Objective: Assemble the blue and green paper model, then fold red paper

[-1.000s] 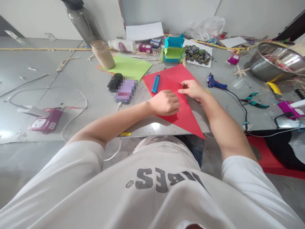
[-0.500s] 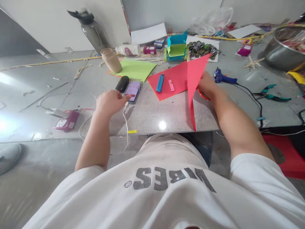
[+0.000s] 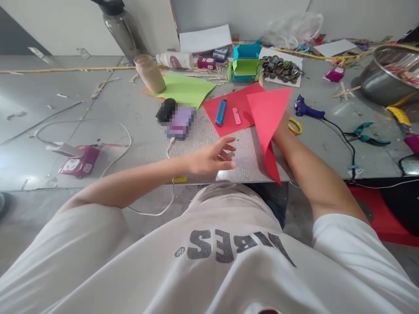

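My left hand (image 3: 214, 157) is over the table's front part, fingers spread and holding nothing. A folded red sheet of paper (image 3: 270, 113) stands up from the table in the grip of my right hand (image 3: 282, 128), whose fingers are hidden behind it. Beside my right wrist shows a yellow ring handle (image 3: 296, 127); the rest of that tool is out of sight. Flat red paper (image 3: 234, 126) lies between my hands, bearing a blue utility knife (image 3: 221, 112) and a small pink tool (image 3: 236, 116). A phone (image 3: 180, 122) on a white cable lies left of them.
Green paper (image 3: 186, 89), a jar (image 3: 149, 73) and a dark bottle (image 3: 122, 32) are at the back left. A blue glue gun (image 3: 309, 107), pliers (image 3: 366, 133) and a metal pot (image 3: 389, 76) are on the right. Bottle caps (image 3: 281, 69) lie behind the paper.
My left hand has left the phone and moved right, toward the red paper, its fingers opening out. The upright red sheet has swung to show more of its face.
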Action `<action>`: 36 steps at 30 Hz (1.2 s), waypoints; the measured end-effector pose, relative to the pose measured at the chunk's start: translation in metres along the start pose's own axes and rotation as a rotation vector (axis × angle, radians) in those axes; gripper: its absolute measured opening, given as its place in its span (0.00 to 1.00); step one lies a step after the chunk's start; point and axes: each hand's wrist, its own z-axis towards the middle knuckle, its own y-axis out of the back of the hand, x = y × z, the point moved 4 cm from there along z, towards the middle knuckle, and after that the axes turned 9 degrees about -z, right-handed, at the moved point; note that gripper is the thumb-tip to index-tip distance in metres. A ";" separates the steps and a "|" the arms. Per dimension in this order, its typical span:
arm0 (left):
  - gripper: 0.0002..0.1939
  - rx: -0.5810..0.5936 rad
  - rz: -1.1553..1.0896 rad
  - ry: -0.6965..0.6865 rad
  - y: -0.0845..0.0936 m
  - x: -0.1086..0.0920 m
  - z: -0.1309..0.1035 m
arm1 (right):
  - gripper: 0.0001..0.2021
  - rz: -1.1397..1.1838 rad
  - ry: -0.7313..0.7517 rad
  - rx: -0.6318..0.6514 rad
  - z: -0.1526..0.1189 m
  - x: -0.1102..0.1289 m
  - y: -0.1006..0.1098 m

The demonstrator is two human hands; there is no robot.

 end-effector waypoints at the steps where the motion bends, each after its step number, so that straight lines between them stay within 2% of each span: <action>1: 0.59 -0.006 -0.102 -0.023 -0.003 0.007 0.009 | 0.12 -0.048 -0.029 -0.010 -0.007 0.007 0.004; 4: 0.71 -0.100 -0.309 -0.067 -0.004 0.027 0.029 | 0.08 -0.093 -0.047 -0.029 -0.025 0.028 0.009; 9: 0.87 -0.222 -0.348 -0.179 -0.015 0.040 0.029 | 0.18 -0.047 -0.039 -0.090 -0.037 0.048 0.009; 11: 0.87 -0.279 -0.313 -0.214 -0.023 0.039 0.025 | 0.22 -0.054 -0.007 -0.080 -0.035 0.054 0.007; 13: 0.78 -0.348 -0.283 -0.219 -0.029 0.038 0.024 | 0.24 -0.050 0.014 -0.080 -0.030 0.056 0.004; 15: 0.63 -0.416 -0.291 -0.213 -0.028 0.036 0.026 | 0.23 0.041 0.057 -0.103 -0.024 0.055 -0.002; 19: 0.27 -0.514 -0.337 -0.213 -0.012 0.031 0.031 | 0.23 0.225 0.105 -0.116 -0.020 0.042 -0.012; 21: 0.19 -0.543 -0.367 -0.208 -0.004 0.029 0.030 | 0.24 0.257 0.080 -0.117 -0.023 0.031 -0.012; 25: 0.19 -0.617 -0.473 -0.150 0.004 0.031 0.022 | 0.20 0.458 0.078 -0.113 -0.023 0.006 -0.012; 30: 0.17 -0.597 -0.667 -0.062 0.000 0.029 0.018 | 0.33 0.830 0.020 -0.118 -0.011 -0.016 -0.024; 33: 0.15 -0.648 -0.709 -0.027 0.004 0.026 0.017 | 0.36 1.002 -0.016 0.005 -0.012 -0.013 -0.031; 36: 0.16 -0.714 -0.718 -0.003 0.011 0.026 0.017 | 0.30 1.054 -0.068 0.156 -0.020 -0.005 -0.033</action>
